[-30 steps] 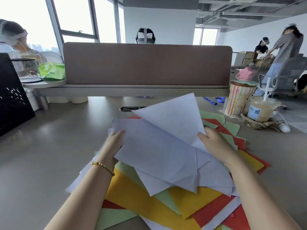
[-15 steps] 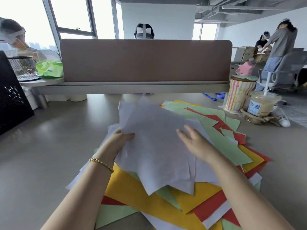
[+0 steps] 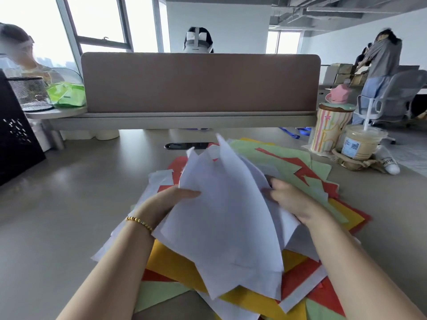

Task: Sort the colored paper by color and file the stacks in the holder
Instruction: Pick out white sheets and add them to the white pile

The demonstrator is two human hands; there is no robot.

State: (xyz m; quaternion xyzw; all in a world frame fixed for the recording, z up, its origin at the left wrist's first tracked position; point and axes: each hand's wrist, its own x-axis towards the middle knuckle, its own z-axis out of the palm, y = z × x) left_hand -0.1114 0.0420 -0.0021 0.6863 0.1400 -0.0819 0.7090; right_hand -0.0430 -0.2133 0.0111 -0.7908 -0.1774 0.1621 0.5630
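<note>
White sheets (image 3: 221,218) are bunched together and lifted at their far edge, above a mixed pile of yellow, red and green paper (image 3: 288,162) on the grey desk (image 3: 69,204). The left hand (image 3: 166,202) grips their left edge, thumb on top. The right hand (image 3: 293,202) holds the right edge with curled fingers. A black holder (image 3: 16,135) stands at far left, well apart.

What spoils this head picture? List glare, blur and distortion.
Head view: the windows are blown out white, so the rear is backlit; the wide lens bows the divider and the desk; the white sheets between the left hand and the right hand look slightly smeared.
</note>
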